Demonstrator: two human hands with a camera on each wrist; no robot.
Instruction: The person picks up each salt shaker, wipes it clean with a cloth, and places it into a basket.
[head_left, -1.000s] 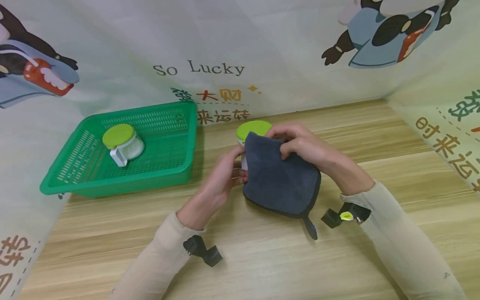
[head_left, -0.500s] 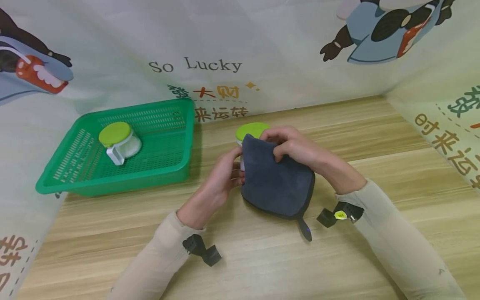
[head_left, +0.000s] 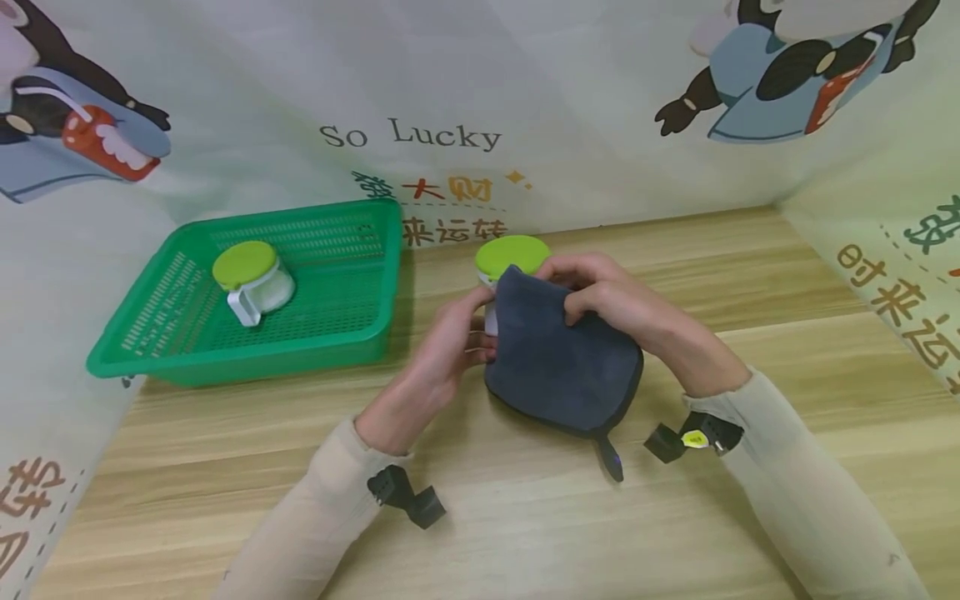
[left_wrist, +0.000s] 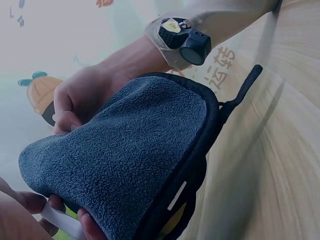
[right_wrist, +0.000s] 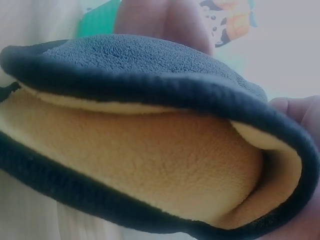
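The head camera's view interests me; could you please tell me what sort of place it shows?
Probably a small screened-off tabletop workspace: a wood-grain surface backed and flanked by a pale printed sheet, with a green plastic basket on it.

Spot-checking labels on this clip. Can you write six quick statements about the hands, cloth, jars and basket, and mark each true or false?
1. The right hand pinches the cloth. True.
2. The cloth is dark throughout. False: the right wrist view shows tan inside.
3. One jar sits in the basket. True.
4. That jar has a red top. False: its lid is yellow-green.
5. The left hand holds the other jar, outside the basket. True.
6. In the head view, the basket is right of the cloth. False: it is left of it.
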